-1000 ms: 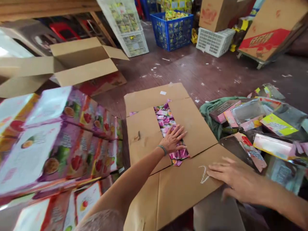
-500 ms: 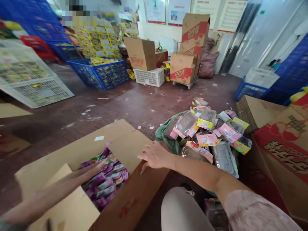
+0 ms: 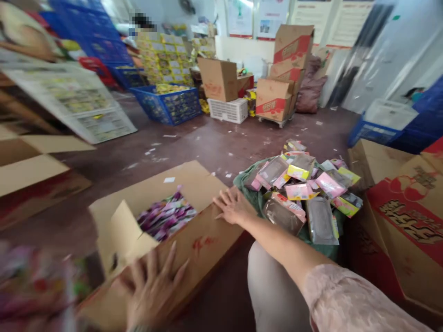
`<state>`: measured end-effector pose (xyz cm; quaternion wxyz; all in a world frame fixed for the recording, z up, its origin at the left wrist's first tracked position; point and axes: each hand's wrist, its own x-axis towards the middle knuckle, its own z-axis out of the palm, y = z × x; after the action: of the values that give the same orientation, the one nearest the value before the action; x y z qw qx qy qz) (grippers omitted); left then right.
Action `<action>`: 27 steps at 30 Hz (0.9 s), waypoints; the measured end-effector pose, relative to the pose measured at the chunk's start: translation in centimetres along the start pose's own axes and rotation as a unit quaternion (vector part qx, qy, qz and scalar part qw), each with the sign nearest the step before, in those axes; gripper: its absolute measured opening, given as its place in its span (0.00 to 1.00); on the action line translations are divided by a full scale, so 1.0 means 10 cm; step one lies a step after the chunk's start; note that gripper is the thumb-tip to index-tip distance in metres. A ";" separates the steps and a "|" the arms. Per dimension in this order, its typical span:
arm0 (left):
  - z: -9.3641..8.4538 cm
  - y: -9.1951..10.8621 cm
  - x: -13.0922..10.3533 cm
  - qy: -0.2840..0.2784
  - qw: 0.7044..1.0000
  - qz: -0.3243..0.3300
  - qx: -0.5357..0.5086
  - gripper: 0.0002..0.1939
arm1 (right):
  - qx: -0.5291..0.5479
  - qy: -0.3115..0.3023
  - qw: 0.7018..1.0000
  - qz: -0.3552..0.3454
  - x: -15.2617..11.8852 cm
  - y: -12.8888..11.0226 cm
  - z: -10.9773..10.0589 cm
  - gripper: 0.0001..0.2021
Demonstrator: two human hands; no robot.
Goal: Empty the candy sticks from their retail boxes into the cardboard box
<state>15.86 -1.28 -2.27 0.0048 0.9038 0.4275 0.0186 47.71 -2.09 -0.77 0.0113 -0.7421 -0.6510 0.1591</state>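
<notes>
An open cardboard box (image 3: 204,240) stands in front of me with its flaps spread. Inside lie many small purple packets (image 3: 168,214). My left hand (image 3: 152,286) rests on the near side of the box, fingers spread, holding nothing. Near the far right corner, my right hand (image 3: 230,206) touches the top edge, its fingers apart and nothing in them. Just right of that hand, a heap of clear plastic packs with pink and yellow labels (image 3: 301,191) lies on a green sack (image 3: 254,198).
Another open carton (image 3: 34,184) is at the left, with blurred colourful packets (image 3: 38,286) below it. Red-printed cardboard (image 3: 408,221) stands at the right. Farther back are a blue crate (image 3: 173,106), a white crate (image 3: 228,109), stacked cartons (image 3: 275,99) and a person (image 3: 31,37).
My left hand has come out of the box and now lies on its near side. My right hand has stayed at the edge with its fingers more spread. The view has shifted left.
</notes>
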 end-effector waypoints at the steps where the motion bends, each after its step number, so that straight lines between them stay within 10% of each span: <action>1: 0.05 0.03 0.08 0.017 0.998 -0.056 0.029 0.37 | 0.008 -0.030 0.999 0.007 -0.06 0.00 0.05 0.43; 5: 0.36 0.00 0.35 -0.096 0.985 -0.143 -0.012 0.38 | -0.008 -0.151 0.988 0.033 -0.08 0.05 0.23 0.52; 13: 0.73 -0.07 0.31 -0.045 0.979 -0.186 -0.068 0.38 | -0.024 -0.188 0.981 0.036 0.02 0.08 0.32 0.48; 19: 0.63 -0.11 0.36 -0.028 0.910 -0.401 -0.105 0.40 | -0.014 -0.099 0.995 0.005 0.03 0.19 0.53 0.41; 27: 0.61 -0.56 0.64 -0.057 0.904 -0.403 -0.132 0.45 | -0.042 0.087 0.995 -0.010 0.80 0.43 0.58 0.38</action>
<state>15.82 7.28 -8.32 0.1557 0.6451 0.7478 0.0196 51.18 3.87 -8.99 0.0388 -0.7466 -0.6609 0.0663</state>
